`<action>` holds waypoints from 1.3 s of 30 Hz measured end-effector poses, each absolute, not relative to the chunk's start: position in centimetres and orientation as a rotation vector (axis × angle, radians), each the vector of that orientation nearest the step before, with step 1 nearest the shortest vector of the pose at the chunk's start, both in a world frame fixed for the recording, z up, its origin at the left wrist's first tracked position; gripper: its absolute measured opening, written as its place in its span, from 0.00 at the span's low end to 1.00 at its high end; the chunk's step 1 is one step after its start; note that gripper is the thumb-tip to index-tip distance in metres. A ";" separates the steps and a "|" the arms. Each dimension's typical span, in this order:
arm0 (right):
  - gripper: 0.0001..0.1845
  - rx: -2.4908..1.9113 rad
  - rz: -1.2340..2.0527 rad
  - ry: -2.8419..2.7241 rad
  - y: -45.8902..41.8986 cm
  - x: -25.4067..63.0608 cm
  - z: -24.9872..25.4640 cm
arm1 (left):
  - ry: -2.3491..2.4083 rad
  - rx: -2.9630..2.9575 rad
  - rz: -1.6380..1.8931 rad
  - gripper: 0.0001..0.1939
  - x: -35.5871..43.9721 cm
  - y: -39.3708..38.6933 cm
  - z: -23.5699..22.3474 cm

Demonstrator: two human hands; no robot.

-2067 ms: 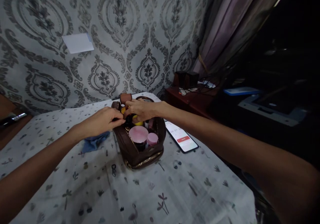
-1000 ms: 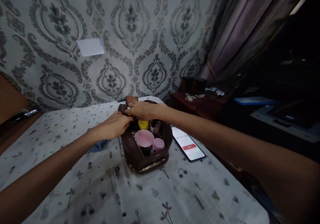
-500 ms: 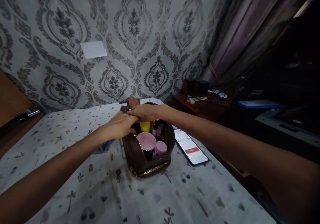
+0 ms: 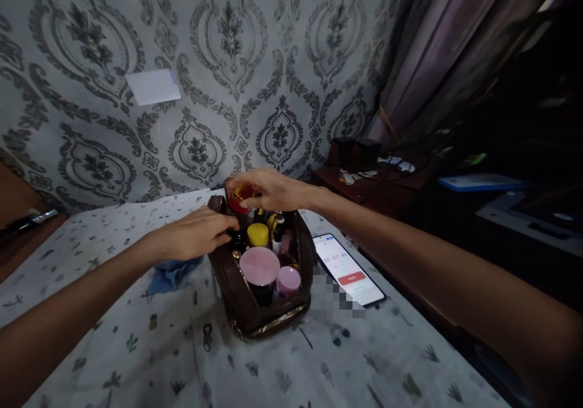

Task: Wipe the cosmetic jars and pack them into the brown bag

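A brown zip pouch stands open on the patterned tablecloth. Inside are a large pink-lidded jar, a small pink jar, a yellow cap and dark little bottles. My right hand is closed round a small amber container, held just above the pouch's far end. My left hand grips the pouch's left rim with bent fingers.
A phone with a lit timer screen lies right of the pouch. A blue cloth lies under my left wrist. Behind on the right, a dark wooden side table holds cables, with a curtain above it.
My right hand has lifted from the pouch's far rim with a small amber container in its fingers. The left hand stays on the left rim. The view shifted slightly.
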State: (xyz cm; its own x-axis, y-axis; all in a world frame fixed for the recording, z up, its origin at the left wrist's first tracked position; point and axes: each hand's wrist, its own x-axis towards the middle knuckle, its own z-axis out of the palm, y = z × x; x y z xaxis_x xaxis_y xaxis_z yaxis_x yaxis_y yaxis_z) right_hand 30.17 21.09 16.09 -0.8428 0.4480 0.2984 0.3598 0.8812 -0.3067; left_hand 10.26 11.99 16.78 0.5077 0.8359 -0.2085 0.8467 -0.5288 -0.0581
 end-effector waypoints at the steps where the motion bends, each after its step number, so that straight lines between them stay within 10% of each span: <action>1: 0.18 -0.608 0.369 -2.663 21.1 30.4 16.1 | 1.490 2.668 -0.286 0.17 10.1 12.4 16.8; 39: 0.24 -0.742 0.407 -2.449 20.6 30.4 14.9 | 1.370 2.894 -0.766 0.18 11.8 17.1 15.0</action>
State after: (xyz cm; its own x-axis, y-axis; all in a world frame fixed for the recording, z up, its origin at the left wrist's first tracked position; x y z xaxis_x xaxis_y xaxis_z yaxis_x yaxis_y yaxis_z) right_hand 30.44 20.63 14.89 -0.7003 0.5836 0.4110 0.4191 0.8023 -0.4251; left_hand 11.77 17.09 14.97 0.5481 0.7622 -0.3444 0.6924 -0.6445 -0.3245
